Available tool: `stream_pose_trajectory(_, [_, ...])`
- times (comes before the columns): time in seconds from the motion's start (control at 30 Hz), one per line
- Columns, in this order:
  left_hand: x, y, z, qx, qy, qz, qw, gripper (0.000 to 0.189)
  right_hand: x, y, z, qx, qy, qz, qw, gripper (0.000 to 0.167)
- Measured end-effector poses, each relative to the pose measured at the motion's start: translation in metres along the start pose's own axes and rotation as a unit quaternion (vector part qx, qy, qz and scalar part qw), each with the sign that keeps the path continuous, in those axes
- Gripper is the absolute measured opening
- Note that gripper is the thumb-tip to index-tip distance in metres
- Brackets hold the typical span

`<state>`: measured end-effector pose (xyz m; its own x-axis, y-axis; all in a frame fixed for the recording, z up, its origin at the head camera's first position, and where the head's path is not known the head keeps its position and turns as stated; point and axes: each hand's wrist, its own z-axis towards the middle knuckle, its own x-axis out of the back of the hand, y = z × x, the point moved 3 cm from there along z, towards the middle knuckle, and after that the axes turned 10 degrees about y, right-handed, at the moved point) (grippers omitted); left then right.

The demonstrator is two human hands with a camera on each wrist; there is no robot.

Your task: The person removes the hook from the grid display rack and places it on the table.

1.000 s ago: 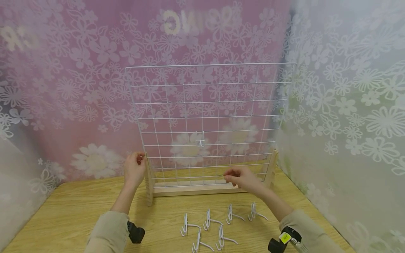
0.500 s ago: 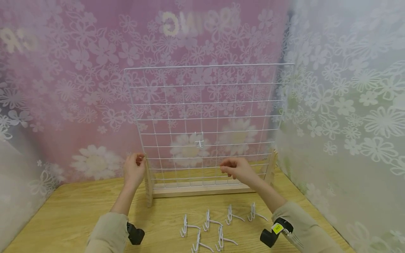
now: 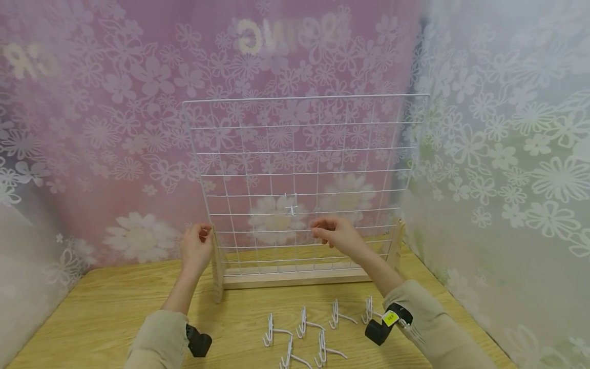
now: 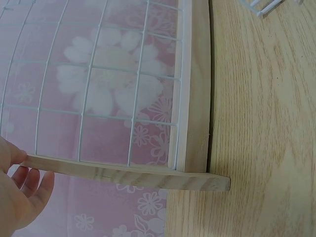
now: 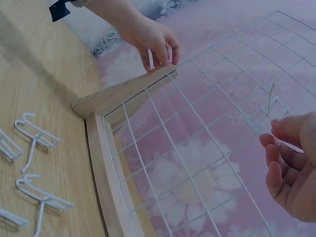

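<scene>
A white wire grid panel (image 3: 304, 98) stands upright in a wooden stand (image 3: 295, 279). My left hand (image 3: 195, 248) pinches the top end of the stand's left post (image 4: 123, 178) with its fingertips; its other fingers are curled. One white wire hook (image 3: 292, 209) hangs on the grid, a little left of the middle. Just right of and below that hook is my right hand (image 3: 338, 236), fingers loosely bent and nothing between them. In the right wrist view, its thumb and fingertips are close to the hook (image 5: 270, 104) on the grid.
Several more white wire hooks (image 3: 270, 330) lie in two rows on the wood-grain table (image 3: 115, 307) before the stand. A pink floral curtain (image 3: 115, 154) hangs behind, and a pale floral one (image 3: 498, 154) closes the right side.
My right hand has risen and moved left, from near the stand's base bar up toward the hook on the grid. My left hand has stayed at the left post.
</scene>
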<state>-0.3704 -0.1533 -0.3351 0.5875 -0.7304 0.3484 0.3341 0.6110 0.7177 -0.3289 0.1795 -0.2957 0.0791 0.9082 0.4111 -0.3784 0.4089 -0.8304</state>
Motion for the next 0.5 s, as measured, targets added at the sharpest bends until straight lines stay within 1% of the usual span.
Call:
stream_pose_trajectory(0.07, [0.000,0.000,0.000,-0.002,0.000,0.002,1.0000,0.015,-0.001,-0.004,0.003,0.003,-0.001,0.002,1.0000,0.025])
stream_pose_trajectory(0.3, [0.000,0.000,0.001,0.000,0.001,-0.005,1.0000,0.015,-0.006,-0.013,0.015,-0.021,0.016,0.025,0.9993,0.023])
stream_pose_trajectory(0.5, [0.001,0.001,0.000,0.003,-0.003,-0.009,1.0000,0.016,-0.010,-0.020,0.023,-0.011,0.037,0.033,0.9987,0.022])
